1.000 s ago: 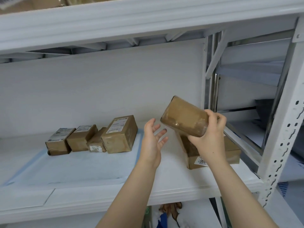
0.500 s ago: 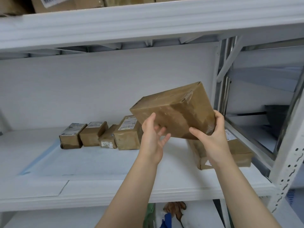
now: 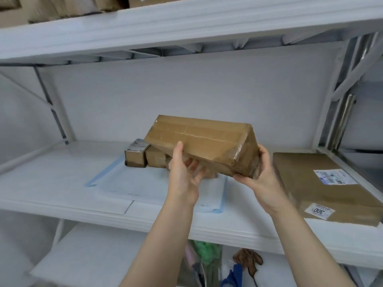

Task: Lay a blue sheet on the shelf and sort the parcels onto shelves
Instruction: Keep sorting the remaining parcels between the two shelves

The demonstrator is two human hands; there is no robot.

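Two hands: the left hand (image 3: 184, 177) and right hand (image 3: 262, 181) hold one taped brown parcel (image 3: 203, 141) between them, raised above the middle shelf (image 3: 62, 191).
Left fingers: the thumb lies up the parcel's near face, and the other fingers curl under its lower edge.
Right fingers: they wrap the parcel's right end, with the thumb under the near bottom corner.
Held parcel: it is long and tilted, touches only the hands, and hangs over the right part of the blue sheet (image 3: 124, 183).
Blue sheet: it is pale with a darker border and lies flat on the shelf, left of centre.
Flat parcel (image 3: 306, 183): it is large and brown, lies on the bare shelf to the right of the sheet, and shows two white labels.
Small parcels: a labelled box (image 3: 135, 155) and a plain box (image 3: 155, 159) stand touching side by side at the back of the sheet, and the plain one is partly hidden by the held parcel.
Upper shelf (image 3: 186, 23): it carries more brown parcels, which are blurred.
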